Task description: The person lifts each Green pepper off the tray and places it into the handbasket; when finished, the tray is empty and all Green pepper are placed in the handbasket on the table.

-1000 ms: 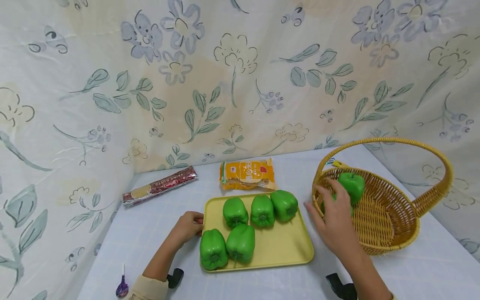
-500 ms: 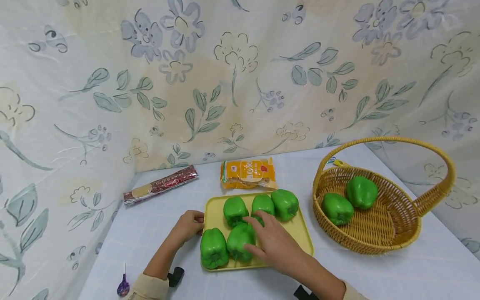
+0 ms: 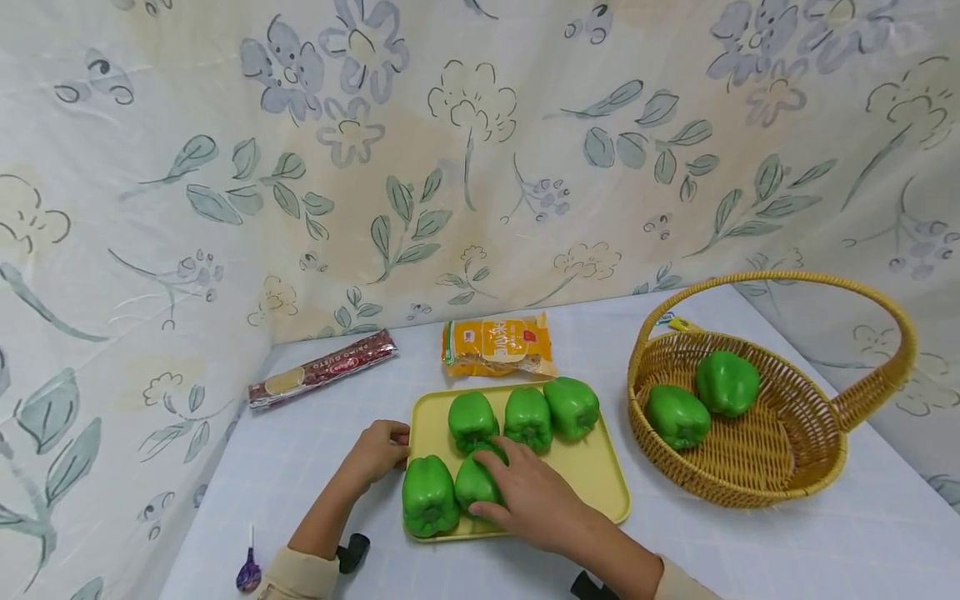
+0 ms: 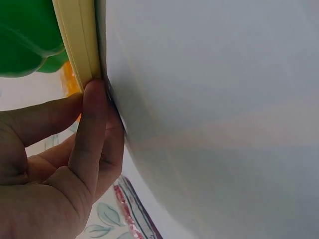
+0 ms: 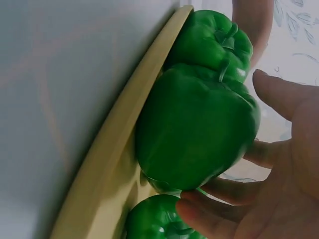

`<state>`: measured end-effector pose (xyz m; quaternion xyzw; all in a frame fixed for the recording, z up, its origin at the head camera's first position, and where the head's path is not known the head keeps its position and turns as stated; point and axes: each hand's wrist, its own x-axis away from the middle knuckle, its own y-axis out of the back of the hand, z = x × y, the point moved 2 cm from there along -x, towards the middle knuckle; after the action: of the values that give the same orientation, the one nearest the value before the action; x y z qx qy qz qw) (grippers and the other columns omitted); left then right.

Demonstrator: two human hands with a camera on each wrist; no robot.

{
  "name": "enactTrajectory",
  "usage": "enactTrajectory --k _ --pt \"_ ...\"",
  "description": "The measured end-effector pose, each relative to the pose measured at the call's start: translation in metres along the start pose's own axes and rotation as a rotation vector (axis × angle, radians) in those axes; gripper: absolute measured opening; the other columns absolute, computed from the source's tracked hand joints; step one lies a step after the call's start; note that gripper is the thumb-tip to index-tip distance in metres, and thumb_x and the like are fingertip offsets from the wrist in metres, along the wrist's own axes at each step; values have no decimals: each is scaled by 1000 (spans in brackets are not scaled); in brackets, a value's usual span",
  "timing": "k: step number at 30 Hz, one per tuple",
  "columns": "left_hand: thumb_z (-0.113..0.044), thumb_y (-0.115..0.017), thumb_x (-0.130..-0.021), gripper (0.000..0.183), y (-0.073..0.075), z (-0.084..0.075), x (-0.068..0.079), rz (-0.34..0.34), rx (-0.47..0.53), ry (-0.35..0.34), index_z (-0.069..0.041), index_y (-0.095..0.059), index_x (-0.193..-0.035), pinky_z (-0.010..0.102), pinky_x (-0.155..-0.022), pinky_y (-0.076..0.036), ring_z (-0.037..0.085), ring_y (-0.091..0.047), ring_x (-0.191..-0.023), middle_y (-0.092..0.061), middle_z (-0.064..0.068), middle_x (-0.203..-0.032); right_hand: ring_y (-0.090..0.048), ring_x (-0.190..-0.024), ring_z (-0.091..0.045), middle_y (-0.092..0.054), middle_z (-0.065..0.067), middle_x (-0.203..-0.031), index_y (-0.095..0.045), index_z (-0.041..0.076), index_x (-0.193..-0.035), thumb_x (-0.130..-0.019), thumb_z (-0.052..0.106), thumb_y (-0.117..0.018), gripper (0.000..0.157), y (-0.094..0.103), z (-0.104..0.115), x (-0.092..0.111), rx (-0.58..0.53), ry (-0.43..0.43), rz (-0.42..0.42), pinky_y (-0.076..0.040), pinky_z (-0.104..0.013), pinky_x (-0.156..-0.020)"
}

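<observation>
On a yellow tray (image 3: pixel 573 500) lie several green bell peppers. My left hand (image 3: pixel 378 454) pinches the tray's left edge; the left wrist view shows the fingertips at its rim. My right hand (image 3: pixel 532 496) reaches over the front middle bell pepper (image 3: pixel 472 482), partly hiding it. In the right wrist view the fingers (image 5: pixel 234 191) are spread around this pepper (image 5: pixel 197 129), some of them at its underside, and the thumb stands a little apart from it. Another bell pepper (image 3: pixel 430 496) sits to its left, and several more lie in the row behind.
A wicker basket (image 3: pixel 738 496) with a tall handle stands right of the tray and holds two bell peppers (image 3: pixel 727 383). Behind the tray lies an orange snack packet (image 3: pixel 497 346). A long dark red packet (image 3: pixel 322 371) is at the back left, and a purple lollipop (image 3: pixel 249 573) near the front left.
My right hand has left the basket, where two peppers now lie in plain sight, and moved left to the front middle pepper on the tray. My left hand has stayed at the tray edge.
</observation>
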<state>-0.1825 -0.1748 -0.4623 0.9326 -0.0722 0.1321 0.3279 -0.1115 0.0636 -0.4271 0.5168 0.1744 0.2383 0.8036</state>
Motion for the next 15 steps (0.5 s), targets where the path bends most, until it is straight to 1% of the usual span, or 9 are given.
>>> enactTrajectory --k 4,9,11,15 --pt "3 -56 -81 36 0 -1 0 -6 10 5 10 -54 -116 30 -59 -51 14 -60 -65 -60 11 -91 -41 -121 -32 -37 -16 -135 -41 20 -131 -82 57 -52 62 -1 0 -2 -4 -16 12 -44 -47 -87" --pt "3 -56 -82 35 0 -1 1 1 27 -3 11 -53 -116 29 -59 -52 15 -60 -65 -59 12 -91 -48 -115 -29 -40 -14 -131 -40 19 -128 -80 50 -59 60 -2 0 -4 -4 -31 19 -47 -43 -82" --pt "3 -56 -82 35 0 -2 2 2 24 -5 11 -53 -116 29 -58 -52 15 -60 -65 -59 13 -91 -50 -112 -27 -41 -13 -130 -40 19 -127 -81 47 -61 58 -2 0 -5 -10 -27 17 -48 -41 -81" --pt "3 -56 -82 35 0 -3 3 -5 13 -9 10 -54 -116 30 -58 -52 15 -60 -66 -60 11 -92 -51 -111 -26 -42 -13 -128 -41 17 -126 -82 42 -62 55 -2 0 -6 -22 -5 10 -48 -40 -82"
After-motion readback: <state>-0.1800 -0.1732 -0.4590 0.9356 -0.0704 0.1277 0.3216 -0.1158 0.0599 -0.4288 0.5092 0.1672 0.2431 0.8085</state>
